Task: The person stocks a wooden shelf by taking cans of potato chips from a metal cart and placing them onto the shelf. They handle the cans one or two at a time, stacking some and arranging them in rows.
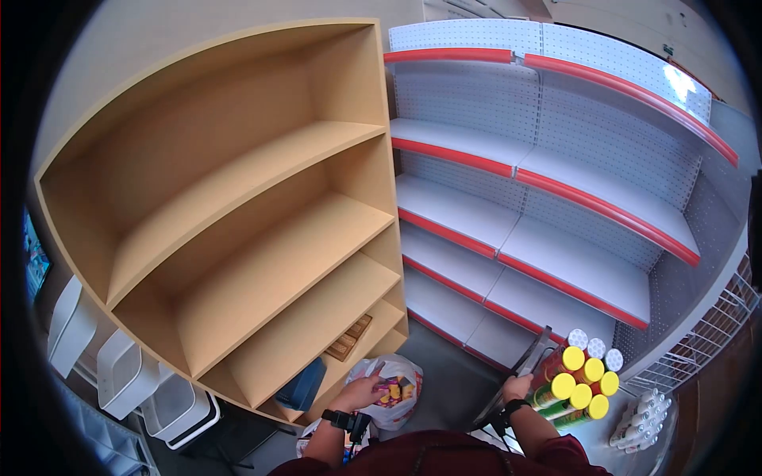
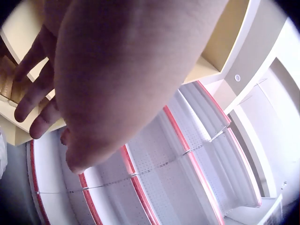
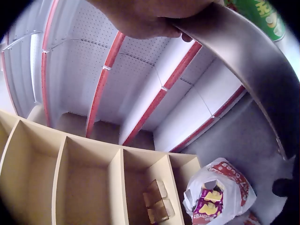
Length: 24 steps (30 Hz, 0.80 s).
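My left hand [image 1: 363, 393] reaches over a white plastic bag [image 1: 411, 393] on the floor, which holds purple-and-yellow snack packets [image 1: 396, 390]. Its fingers [image 2: 35, 101] are spread and loosely bent in the left wrist view, with nothing between them. At the other side, my right hand [image 1: 517, 387] grips the metal edge [image 3: 243, 49] of a table, its fingertips folded over that edge. Close beside it on the table stand several red and green canisters [image 1: 562, 386] with yellow or white lids. Part of a green canister [image 3: 269, 21] shows in the right wrist view.
A wooden shelf unit [image 1: 278, 226] rises at left, with a brown wooden divided tray [image 1: 349, 337] and a blue bin [image 1: 302, 385] low down. White shelves [image 1: 468, 143] with red edges stand at right. White bottles [image 1: 641, 420] stand beyond the canisters; white baskets [image 1: 127, 373] are far left.
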Each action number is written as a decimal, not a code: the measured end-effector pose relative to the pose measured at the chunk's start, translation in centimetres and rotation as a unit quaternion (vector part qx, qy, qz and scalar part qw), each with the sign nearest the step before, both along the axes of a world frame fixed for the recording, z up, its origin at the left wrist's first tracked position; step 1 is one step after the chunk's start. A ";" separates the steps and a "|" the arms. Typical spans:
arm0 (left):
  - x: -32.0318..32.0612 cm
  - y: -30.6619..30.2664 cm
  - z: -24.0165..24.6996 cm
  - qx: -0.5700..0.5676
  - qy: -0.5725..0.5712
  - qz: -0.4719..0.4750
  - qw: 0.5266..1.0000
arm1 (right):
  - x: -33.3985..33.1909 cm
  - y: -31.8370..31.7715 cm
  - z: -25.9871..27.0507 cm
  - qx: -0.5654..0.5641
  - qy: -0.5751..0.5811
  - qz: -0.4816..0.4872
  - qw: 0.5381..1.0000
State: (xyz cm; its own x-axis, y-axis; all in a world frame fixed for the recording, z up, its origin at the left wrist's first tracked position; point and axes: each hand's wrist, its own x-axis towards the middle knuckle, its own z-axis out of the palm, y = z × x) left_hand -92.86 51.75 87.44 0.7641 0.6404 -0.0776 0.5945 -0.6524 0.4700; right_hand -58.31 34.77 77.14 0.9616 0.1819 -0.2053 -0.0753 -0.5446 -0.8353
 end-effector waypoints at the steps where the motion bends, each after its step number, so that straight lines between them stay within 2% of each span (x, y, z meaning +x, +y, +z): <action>1: -0.5 0.9 -0.7 -0.009 0.004 0.008 1.000 | 0.7 0.7 -1.7 0.018 -0.014 -0.004 1.000; 5: -2.8 -1.2 1.2 -0.012 0.009 0.057 0.998 | 0.2 0.4 -0.4 0.016 0.005 -0.007 1.000; 6: -3.4 -1.3 1.0 -0.008 0.011 0.068 0.998 | 0.1 0.4 0.0 0.001 0.027 -0.011 1.000; 8: -4.5 -0.8 -0.1 -0.026 -0.002 0.073 0.997 | 0.6 0.8 -2.0 0.030 -0.015 -0.029 0.999; 11: -5.5 -0.3 -1.8 -0.001 -0.021 0.072 0.997 | 1.0 0.8 -2.6 0.009 -0.019 -0.012 1.000; 15: -5.8 -0.2 -1.3 0.011 0.015 0.103 0.995 | 1.2 1.4 -3.2 0.008 -0.012 -0.023 1.000; 18: -5.3 -1.1 0.7 -0.035 -0.009 0.126 0.991 | 1.3 1.2 -3.4 0.016 -0.007 -0.026 1.000; 24: -5.4 -0.7 0.2 -0.006 -0.027 0.124 0.992 | 1.1 0.9 -2.3 0.003 0.000 -0.038 0.999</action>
